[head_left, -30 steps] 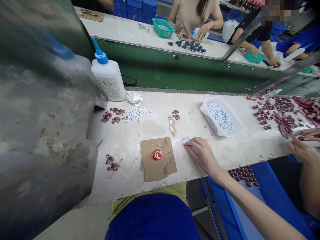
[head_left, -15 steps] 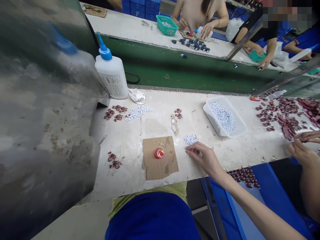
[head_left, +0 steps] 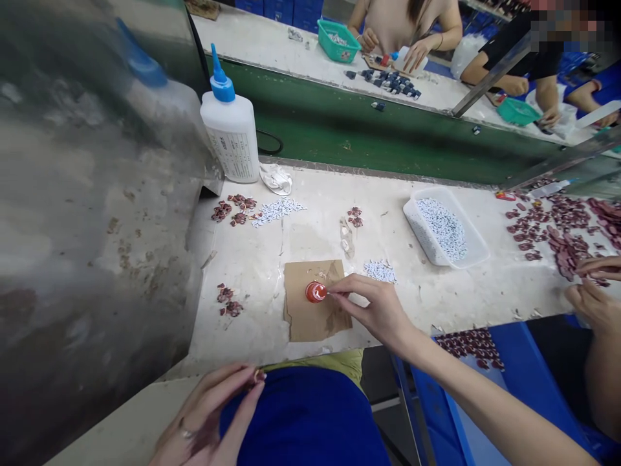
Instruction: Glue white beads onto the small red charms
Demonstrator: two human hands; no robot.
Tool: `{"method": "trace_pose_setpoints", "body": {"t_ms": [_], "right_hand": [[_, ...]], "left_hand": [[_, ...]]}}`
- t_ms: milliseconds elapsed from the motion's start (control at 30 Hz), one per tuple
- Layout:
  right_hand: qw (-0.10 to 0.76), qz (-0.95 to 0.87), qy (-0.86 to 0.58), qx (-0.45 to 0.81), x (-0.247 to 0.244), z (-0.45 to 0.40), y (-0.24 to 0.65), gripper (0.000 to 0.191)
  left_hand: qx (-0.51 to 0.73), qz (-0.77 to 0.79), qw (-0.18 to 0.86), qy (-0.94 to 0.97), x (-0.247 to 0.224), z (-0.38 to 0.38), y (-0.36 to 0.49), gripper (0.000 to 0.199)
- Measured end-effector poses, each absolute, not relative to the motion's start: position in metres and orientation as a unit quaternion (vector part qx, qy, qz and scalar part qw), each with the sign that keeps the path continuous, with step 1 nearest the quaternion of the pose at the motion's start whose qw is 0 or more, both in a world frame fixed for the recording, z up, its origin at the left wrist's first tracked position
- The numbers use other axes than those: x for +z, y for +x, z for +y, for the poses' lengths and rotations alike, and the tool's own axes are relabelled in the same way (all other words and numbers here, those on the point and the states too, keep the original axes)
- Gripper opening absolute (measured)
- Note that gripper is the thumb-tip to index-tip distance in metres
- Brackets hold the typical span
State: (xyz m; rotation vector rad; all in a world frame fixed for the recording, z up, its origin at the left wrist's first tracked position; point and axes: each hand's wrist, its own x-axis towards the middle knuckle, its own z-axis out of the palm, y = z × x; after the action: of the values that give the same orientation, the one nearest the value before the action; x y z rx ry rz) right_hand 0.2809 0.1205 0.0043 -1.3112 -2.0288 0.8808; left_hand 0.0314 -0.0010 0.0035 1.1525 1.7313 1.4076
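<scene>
Head view: the left hand (head_left: 206, 414) pinches a small, knobbly reddish-brown piece (head_left: 257, 377) between thumb and fingertips, low over the person's blue-clothed lap, a metal ring on one finger. The right hand (head_left: 378, 307) has its thumb and forefinger drawn together at the right edge of a small, round red cup (head_left: 315, 291) with a wet, glossy shine; whether a bit sits between those fingertips is too small to tell. Beneath the cup lies a torn-edged square of brown cardboard (head_left: 305, 325), ribbed and stained. Just beyond the right hand spreads a loose scatter of tiny white-and-blue bits (head_left: 379, 270). Farther off, a translucent plastic tray (head_left: 478, 254) with rounded corners holds a heap of similar bits. Small clusters of reddish-brown pieces lie at the left of the scuffed white tabletop (head_left: 247, 259) and beyond the cardboard. At the far left corner, a smooth white plastic bottle (head_left: 233, 139) with a pointed blue nozzle stands beside a crumpled white wad (head_left: 275, 179), near a dull, spotted metal panel (head_left: 97, 194).
</scene>
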Motion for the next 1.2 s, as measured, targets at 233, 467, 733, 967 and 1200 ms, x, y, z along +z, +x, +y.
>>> {"method": "trace_pose_setpoints", "body": {"t_ms": [233,467,733,967,1200], "right_hand": [[0.249,-0.773,-0.489,0.319,0.005,0.125,0.278,0.015],[0.292,-0.758,-0.486,0.322,0.010,0.120,0.278,0.016],[0.401,-0.672,-0.493,0.380,0.018,0.100,0.273,0.016],[0.440,-0.630,-0.459,0.446,0.036,0.079,0.260,0.020],[0.461,-0.618,-0.428,0.471,0.045,0.069,0.247,0.025]], "left_hand": [[0.454,0.626,0.416,0.478,-0.004,0.021,0.034,0.019],[0.485,0.620,0.471,0.398,0.003,0.038,0.044,0.035],[0.481,0.580,0.469,0.460,0.004,0.049,0.056,0.008],[0.541,0.555,0.467,0.426,0.018,0.053,0.066,0.020],[0.539,0.546,0.510,0.388,0.022,0.053,0.067,0.017]]}}
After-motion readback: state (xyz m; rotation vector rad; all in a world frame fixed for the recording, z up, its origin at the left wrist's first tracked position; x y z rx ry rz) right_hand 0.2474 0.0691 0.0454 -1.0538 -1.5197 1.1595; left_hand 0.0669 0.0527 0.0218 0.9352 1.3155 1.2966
